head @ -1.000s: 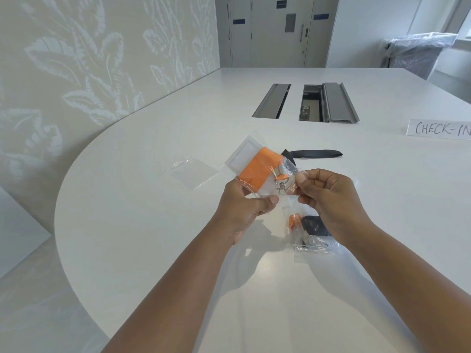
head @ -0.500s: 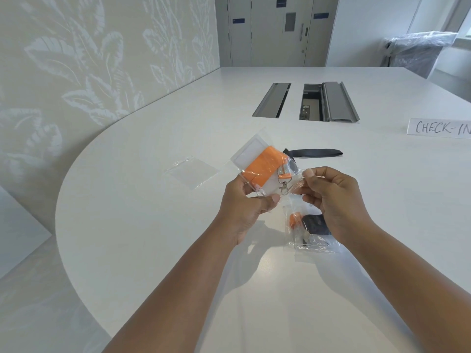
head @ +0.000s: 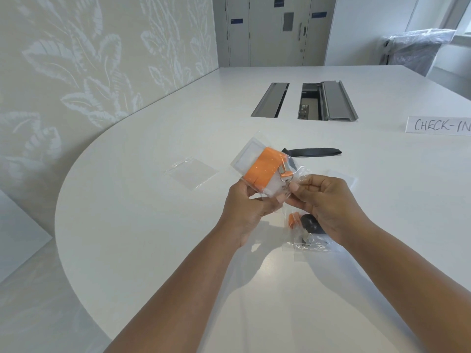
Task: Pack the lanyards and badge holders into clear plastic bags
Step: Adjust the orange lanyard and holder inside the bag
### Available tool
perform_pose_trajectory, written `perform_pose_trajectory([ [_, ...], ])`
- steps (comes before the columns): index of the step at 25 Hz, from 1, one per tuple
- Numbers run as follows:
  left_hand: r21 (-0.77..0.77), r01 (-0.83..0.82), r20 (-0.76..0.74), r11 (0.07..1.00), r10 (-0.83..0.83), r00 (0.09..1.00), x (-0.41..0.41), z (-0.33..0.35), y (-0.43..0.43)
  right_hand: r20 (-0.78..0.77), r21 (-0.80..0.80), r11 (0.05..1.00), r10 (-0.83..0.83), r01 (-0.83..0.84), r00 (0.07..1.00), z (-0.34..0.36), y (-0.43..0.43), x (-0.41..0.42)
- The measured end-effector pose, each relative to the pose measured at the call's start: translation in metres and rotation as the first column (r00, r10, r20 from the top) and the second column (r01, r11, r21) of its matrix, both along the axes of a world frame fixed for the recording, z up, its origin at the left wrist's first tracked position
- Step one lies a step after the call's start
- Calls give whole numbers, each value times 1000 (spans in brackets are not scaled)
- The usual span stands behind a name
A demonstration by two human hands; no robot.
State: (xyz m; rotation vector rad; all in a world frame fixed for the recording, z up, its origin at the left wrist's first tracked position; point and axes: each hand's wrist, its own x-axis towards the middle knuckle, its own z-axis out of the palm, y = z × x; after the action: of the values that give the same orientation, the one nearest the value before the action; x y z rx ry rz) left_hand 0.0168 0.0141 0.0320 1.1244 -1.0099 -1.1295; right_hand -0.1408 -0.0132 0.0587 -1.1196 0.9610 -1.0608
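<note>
Both hands hold one clear plastic bag (head: pixel 257 159) above the table. Inside it sit a folded orange lanyard (head: pixel 263 169) with a metal clip and a clear badge holder. My left hand (head: pixel 248 207) pinches the bag's near left edge. My right hand (head: pixel 328 202) pinches its open end at the right, fingers closed on the plastic. Under my right hand lies a filled bag (head: pixel 308 233) with orange and black lanyards. An empty clear bag (head: pixel 193 171) lies flat to the left. A loose black lanyard (head: pixel 313 152) lies beyond the hands.
The white table (head: pixel 153 250) curves away at the left along a leaf-patterned wall. Two cable hatches (head: pixel 305 100) are set in the tabletop farther back, one with its lid up. A "CHECK-IN" sign (head: pixel 438 125) stands at the right.
The bag has tilted and shifted slightly toward me. My right hand's fingers have moved closer to my left hand along the bag's open end.
</note>
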Motion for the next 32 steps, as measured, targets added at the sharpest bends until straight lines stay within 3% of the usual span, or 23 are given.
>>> perform_pose_trajectory([
  [4,39,-16,192,999,9,981,8,-2,-1,-95,13,1000,4,-2,995,1,3,0],
  [7,58,-36,308,998,17,951,9,-1,0,-261,-82,996,6,-28,965,-2,1,-1],
  [12,120,16,362,993,-59,930,10,1,0,-407,-156,988,-48,-17,912,-2,-2,0],
  [16,117,2,331,993,-41,943,12,1,-1,-344,-114,994,-34,-5,938,-3,-1,1],
  [23,99,-98,92,990,89,992,-2,7,2,-64,-31,998,58,-60,996,8,5,-1],
  [28,75,-108,66,991,103,992,-2,5,-1,-97,-27,1000,0,-3,995,3,4,3],
  [32,57,-112,112,992,105,988,-4,2,-1,-40,68,997,-23,26,999,5,5,2],
])
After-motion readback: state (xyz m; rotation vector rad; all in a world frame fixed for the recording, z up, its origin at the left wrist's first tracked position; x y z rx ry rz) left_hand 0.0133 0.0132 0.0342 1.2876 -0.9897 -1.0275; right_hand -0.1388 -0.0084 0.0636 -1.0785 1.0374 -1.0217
